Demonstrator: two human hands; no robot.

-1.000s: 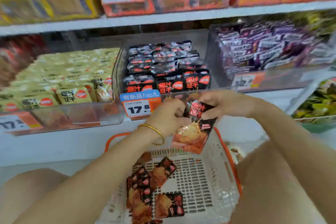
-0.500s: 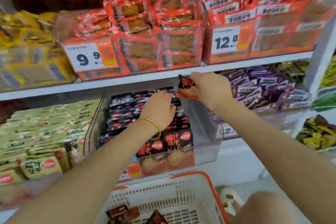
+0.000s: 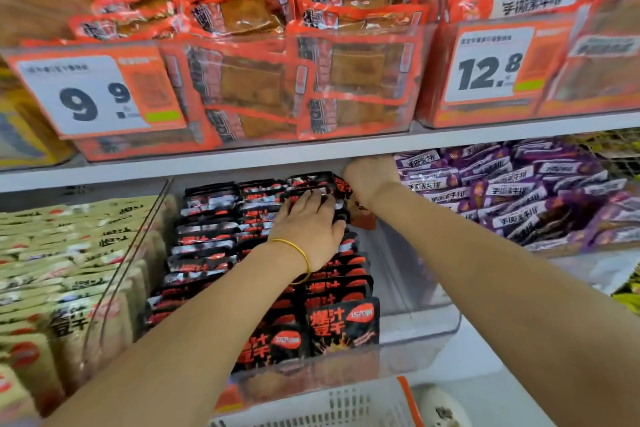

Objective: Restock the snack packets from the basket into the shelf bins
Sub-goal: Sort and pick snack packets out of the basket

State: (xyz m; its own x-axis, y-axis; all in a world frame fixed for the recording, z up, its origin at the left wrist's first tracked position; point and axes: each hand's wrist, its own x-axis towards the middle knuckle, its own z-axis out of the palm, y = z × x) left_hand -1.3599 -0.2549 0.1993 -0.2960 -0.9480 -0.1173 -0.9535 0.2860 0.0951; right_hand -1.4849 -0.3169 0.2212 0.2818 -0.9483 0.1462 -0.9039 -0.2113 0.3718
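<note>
A clear shelf bin (image 3: 420, 326) on the middle shelf holds rows of black-and-red snack packets (image 3: 211, 229). My left hand (image 3: 308, 229), with a gold bangle at the wrist, lies flat on the packets near the back of the bin and presses them. My right hand (image 3: 370, 177) reaches to the bin's far right corner under the upper shelf and grips a black-and-red packet (image 3: 360, 215) that hangs below it. The white basket (image 3: 346, 406) with an orange rim shows only its top edge at the bottom of the view.
A bin of beige packets (image 3: 62, 270) stands to the left, a bin of purple packets (image 3: 519, 191) to the right. The upper shelf edge (image 3: 242, 159) runs just above my right hand, carrying orange packets with price tags 9.9 (image 3: 90, 97) and 12.8 (image 3: 488, 69).
My right hand has carried the packet from above the basket up to the bin's back right corner. My left hand moved onto the packets in the bin and farther back. The view tilted up.
</note>
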